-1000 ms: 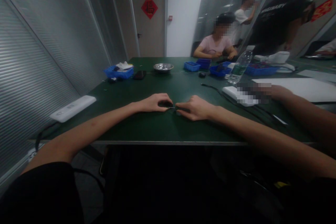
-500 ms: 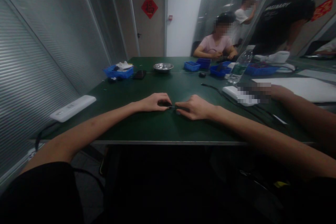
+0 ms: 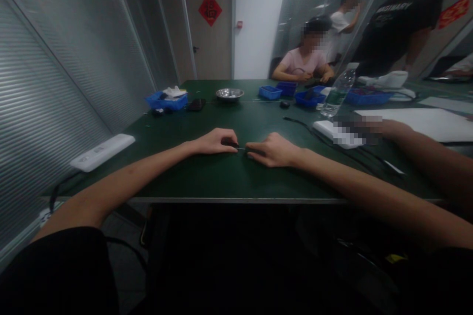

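Note:
Over the green table (image 3: 229, 182), my left hand (image 3: 219, 141) is closed in a pinch around a small thin metallic piece (image 3: 241, 148) that sticks out to the right of its fingertips. My right hand (image 3: 272, 150) faces it from the right, with fingers pressed together near the other end of the piece. The fingers hide most of what lies between them, and whether the right fingers grip the same piece is too small to tell.
A white power strip (image 3: 103, 152) lies at the left. Farther back are a blue basket (image 3: 168, 102), a phone (image 3: 197, 104) and a metal bowl (image 3: 229, 95). At right stand a bottle (image 3: 338, 93), a white device (image 3: 332, 133) with cables, and another person's hand (image 3: 393, 129).
My left hand has shifted slightly left and up, leaving a slightly wider gap between the hands. My right hand has barely moved.

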Tool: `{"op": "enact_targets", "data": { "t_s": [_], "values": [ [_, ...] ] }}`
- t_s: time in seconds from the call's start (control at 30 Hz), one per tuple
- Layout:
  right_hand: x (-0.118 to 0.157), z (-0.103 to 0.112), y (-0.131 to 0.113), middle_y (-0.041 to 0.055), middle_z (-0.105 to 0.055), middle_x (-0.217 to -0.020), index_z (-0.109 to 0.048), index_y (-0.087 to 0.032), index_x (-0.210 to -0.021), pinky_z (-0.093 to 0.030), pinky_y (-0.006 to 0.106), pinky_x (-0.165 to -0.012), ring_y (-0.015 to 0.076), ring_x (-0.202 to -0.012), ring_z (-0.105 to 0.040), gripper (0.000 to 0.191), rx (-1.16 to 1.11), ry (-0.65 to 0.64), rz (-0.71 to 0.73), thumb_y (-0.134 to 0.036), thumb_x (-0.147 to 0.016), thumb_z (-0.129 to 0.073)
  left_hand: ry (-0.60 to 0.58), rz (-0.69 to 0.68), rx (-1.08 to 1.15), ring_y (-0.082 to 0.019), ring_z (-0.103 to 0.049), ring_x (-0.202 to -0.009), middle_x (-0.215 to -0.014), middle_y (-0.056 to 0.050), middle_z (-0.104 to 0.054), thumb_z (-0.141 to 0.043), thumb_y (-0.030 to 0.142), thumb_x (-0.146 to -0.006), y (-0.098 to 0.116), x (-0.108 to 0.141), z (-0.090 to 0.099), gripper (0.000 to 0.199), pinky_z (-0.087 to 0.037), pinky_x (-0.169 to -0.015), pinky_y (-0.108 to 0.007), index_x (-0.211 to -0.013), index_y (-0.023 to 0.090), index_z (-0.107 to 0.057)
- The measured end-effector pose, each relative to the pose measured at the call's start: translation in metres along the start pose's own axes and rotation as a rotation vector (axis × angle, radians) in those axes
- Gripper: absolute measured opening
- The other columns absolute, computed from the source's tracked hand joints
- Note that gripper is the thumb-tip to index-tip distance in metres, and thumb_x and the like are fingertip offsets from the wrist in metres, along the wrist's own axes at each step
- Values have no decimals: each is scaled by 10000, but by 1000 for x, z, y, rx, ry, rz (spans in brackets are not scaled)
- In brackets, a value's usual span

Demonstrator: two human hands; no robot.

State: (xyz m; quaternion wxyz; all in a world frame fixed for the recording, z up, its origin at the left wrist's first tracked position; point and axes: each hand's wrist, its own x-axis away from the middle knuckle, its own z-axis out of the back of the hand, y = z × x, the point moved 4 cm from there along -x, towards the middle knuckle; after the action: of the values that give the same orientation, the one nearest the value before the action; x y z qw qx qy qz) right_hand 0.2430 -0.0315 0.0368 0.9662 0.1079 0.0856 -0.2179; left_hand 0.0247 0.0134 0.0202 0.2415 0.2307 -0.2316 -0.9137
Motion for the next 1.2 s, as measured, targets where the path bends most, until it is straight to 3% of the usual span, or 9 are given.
{"op": "enact_targets", "data": {
  "t_s": [0.27,0.4,0.57,0.8,0.93,1.2],
  "values": [
    [-3,-5,-1,86,-734,-702,-704,-141,-1286,-272,305,-591,170,-543,-568,508,46,-31,-58,-449,-1078,-358,7,51,16,-199,-653,-876,-1000,-86,-721,-789,436,-875,-10,0,5,323,-491,-769,-320,-1038,162,-734],
    [-4,-6,1,88,-746,-730,-708,-158,-1291,-290,299,-602,173,-565,-588,497,24,-44,-101,-453,-1067,-377,16,70,-21,-207,-662,-910,-1043,-89,-725,-761,469,-893,-24,5,18,349,-503,-793,-329,-1071,170,-736],
    [-4,-5,2,82,-739,-719,-711,-150,-1297,-310,287,-603,166,-568,-588,509,-21,-40,-123,-467,-1062,-389,98,202,-117,-235,-675,-1014,-1114,-88,-733,-751,486,-884,-69,26,55,368,-519,-903,-368,-1099,188,-751],
    [-2,-7,5,70,-730,-713,-713,-150,-1310,-327,280,-610,150,-563,-571,517,-57,-9,-119,-477,-1062,-398,295,470,-240,-271,-653,-1183,-1239,-88,-739,-721,414,-856,-127,76,112,345,-462,-1066,-393,-1133,217,-786],
    [-2,-8,6,73,-734,-708,-717,-145,-1308,-323,285,-608,152,-557,-569,523,-34,-2,-116,-478,-1062,-397,384,652,-314,-275,-648,-1188,-1233,-79,-750,-733,360,-819,-149,102,136,302,-432,-1085,-373,-1079,226,-806],
    [-3,-8,6,71,-742,-711,-725,-155,-1299,-319,285,-602,148,-544,-563,512,-26,6,-109,-475,-1061,-403,522,877,-522,-300,-663,-1070,-1100,-112,-760,-769,388,-803,-180,154,172,329,-453,-999,-392,-1073,203,-801]
  ]
}}
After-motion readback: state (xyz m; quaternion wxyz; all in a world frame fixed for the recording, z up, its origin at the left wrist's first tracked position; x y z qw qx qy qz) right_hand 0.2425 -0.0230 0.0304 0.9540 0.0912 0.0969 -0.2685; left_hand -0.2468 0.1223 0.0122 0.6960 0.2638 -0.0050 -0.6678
